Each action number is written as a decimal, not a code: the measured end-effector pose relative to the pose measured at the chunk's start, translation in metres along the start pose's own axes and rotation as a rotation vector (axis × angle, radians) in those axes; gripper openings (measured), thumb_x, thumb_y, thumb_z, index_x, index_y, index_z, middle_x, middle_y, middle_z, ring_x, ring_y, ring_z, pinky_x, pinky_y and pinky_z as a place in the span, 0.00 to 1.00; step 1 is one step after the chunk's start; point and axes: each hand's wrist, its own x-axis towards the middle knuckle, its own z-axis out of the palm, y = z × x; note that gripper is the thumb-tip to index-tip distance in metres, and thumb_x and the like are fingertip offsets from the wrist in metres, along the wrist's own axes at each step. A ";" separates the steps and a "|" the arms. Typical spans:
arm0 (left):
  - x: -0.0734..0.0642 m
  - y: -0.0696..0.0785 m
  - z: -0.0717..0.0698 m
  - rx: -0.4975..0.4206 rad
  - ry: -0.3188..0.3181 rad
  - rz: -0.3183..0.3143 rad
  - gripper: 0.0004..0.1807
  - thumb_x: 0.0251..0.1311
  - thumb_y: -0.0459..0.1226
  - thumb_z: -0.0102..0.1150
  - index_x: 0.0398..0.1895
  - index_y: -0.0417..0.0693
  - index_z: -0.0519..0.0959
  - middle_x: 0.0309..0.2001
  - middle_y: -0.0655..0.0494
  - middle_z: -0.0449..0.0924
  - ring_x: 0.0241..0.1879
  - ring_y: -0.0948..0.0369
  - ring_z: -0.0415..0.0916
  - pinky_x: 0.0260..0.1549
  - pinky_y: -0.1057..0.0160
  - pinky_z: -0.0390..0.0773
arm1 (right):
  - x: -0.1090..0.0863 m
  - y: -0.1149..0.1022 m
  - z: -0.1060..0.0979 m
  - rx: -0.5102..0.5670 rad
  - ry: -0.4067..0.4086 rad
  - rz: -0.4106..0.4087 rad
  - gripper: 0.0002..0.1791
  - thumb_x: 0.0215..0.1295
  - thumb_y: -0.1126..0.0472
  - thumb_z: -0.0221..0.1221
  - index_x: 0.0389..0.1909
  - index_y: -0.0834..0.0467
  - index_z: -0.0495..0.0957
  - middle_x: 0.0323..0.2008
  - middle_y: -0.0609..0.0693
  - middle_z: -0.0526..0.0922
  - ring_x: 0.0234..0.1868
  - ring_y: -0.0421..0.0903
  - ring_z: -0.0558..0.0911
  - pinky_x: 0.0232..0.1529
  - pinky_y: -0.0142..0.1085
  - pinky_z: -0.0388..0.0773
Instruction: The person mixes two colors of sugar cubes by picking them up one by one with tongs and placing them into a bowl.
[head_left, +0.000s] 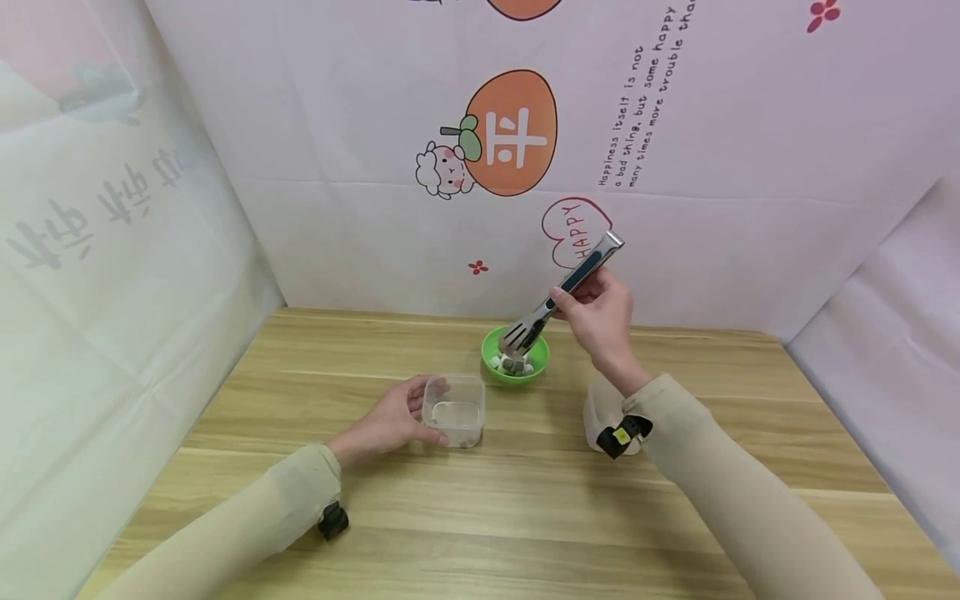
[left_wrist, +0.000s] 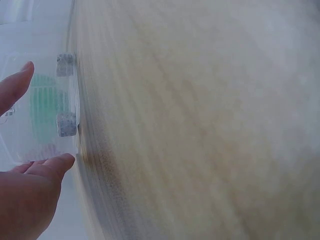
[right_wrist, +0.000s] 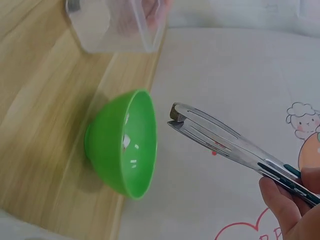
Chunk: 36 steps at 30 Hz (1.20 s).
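My right hand point(head_left: 603, 321) grips metal tongs point(head_left: 583, 268) with dark handle inlays, their slotted ends over a green bowl point(head_left: 542, 360). In the right wrist view, a small greyish-brown piece point(right_wrist: 175, 112) sits between the tong tips, apart from the bowl. Small white and grey pieces point(head_left: 516, 367) lie inside the bowl. My left hand point(head_left: 392, 422) holds a clear plastic container point(head_left: 456, 432) at its left side, thumb in front and fingers behind. Through its wall, the left wrist view shows two speckled grey pieces point(left_wrist: 66, 124) at the container's bottom.
A second clear container point(head_left: 595, 408) stands at the right, partly hidden under my right wrist. A wooden table point(head_left: 480, 517) bears everything. A printed white cloth point(head_left: 360, 233) rises behind its back edge, close beyond the bowl, with more cloth on both sides.
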 end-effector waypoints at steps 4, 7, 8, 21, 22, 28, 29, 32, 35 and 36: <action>0.000 -0.001 0.000 0.001 0.000 0.003 0.54 0.48 0.25 0.82 0.77 0.31 0.60 0.75 0.37 0.67 0.74 0.42 0.64 0.72 0.52 0.70 | 0.008 0.004 -0.002 -0.053 0.008 0.008 0.17 0.65 0.72 0.69 0.50 0.73 0.76 0.36 0.62 0.84 0.30 0.46 0.86 0.36 0.39 0.91; 0.000 0.000 0.000 0.000 0.003 0.001 0.54 0.48 0.25 0.82 0.77 0.31 0.60 0.75 0.37 0.67 0.74 0.42 0.64 0.72 0.52 0.70 | 0.012 0.009 -0.001 -0.078 0.021 0.014 0.17 0.66 0.71 0.70 0.50 0.73 0.76 0.36 0.62 0.84 0.31 0.47 0.86 0.37 0.40 0.91; 0.000 0.000 0.000 0.000 0.002 0.000 0.53 0.48 0.25 0.81 0.77 0.31 0.60 0.75 0.37 0.67 0.74 0.42 0.64 0.72 0.52 0.70 | 0.013 0.010 0.000 -0.089 0.026 0.019 0.17 0.65 0.71 0.70 0.50 0.73 0.76 0.36 0.61 0.84 0.31 0.47 0.86 0.37 0.40 0.91; 0.001 0.000 0.000 0.012 -0.001 -0.008 0.55 0.48 0.26 0.82 0.79 0.32 0.59 0.75 0.38 0.67 0.75 0.43 0.64 0.71 0.54 0.70 | 0.018 0.029 0.005 -0.205 0.087 0.038 0.15 0.66 0.69 0.69 0.50 0.69 0.79 0.37 0.59 0.84 0.31 0.44 0.84 0.31 0.30 0.88; 0.001 0.000 0.000 0.011 -0.001 -0.011 0.55 0.48 0.26 0.82 0.79 0.32 0.59 0.75 0.39 0.67 0.75 0.43 0.64 0.71 0.54 0.70 | 0.019 0.029 0.005 -0.206 0.087 0.040 0.15 0.66 0.69 0.69 0.50 0.69 0.79 0.37 0.59 0.84 0.31 0.45 0.84 0.31 0.30 0.88; 0.001 -0.001 0.000 0.002 0.002 -0.013 0.55 0.48 0.26 0.82 0.79 0.31 0.58 0.75 0.38 0.68 0.74 0.43 0.64 0.71 0.53 0.70 | 0.017 0.029 0.001 -0.209 0.100 0.033 0.14 0.66 0.68 0.70 0.48 0.68 0.78 0.37 0.60 0.84 0.31 0.44 0.84 0.30 0.28 0.87; 0.001 -0.001 0.000 -0.001 0.002 -0.013 0.55 0.48 0.25 0.82 0.79 0.31 0.58 0.75 0.38 0.68 0.74 0.43 0.64 0.71 0.53 0.70 | 0.016 0.029 0.001 -0.207 0.102 0.029 0.15 0.66 0.68 0.70 0.48 0.68 0.78 0.37 0.60 0.84 0.31 0.44 0.83 0.30 0.28 0.86; 0.000 -0.001 0.000 -0.005 0.004 -0.009 0.55 0.48 0.25 0.81 0.79 0.30 0.58 0.75 0.37 0.67 0.74 0.42 0.65 0.71 0.51 0.70 | 0.014 0.027 -0.001 -0.179 0.103 0.025 0.15 0.66 0.67 0.71 0.48 0.68 0.78 0.37 0.59 0.84 0.31 0.43 0.84 0.31 0.28 0.87; 0.000 -0.001 0.000 -0.004 0.010 -0.014 0.55 0.48 0.25 0.81 0.79 0.31 0.58 0.75 0.38 0.67 0.74 0.42 0.65 0.72 0.51 0.70 | 0.011 0.024 -0.002 -0.149 0.096 0.026 0.15 0.66 0.67 0.71 0.48 0.67 0.78 0.36 0.59 0.84 0.30 0.43 0.84 0.32 0.30 0.88; 0.000 -0.001 0.000 0.000 0.011 -0.015 0.55 0.48 0.25 0.81 0.79 0.31 0.58 0.75 0.38 0.67 0.74 0.42 0.65 0.72 0.51 0.70 | 0.009 0.023 -0.002 -0.138 0.091 0.029 0.16 0.66 0.67 0.71 0.48 0.67 0.78 0.36 0.59 0.84 0.30 0.43 0.84 0.33 0.30 0.88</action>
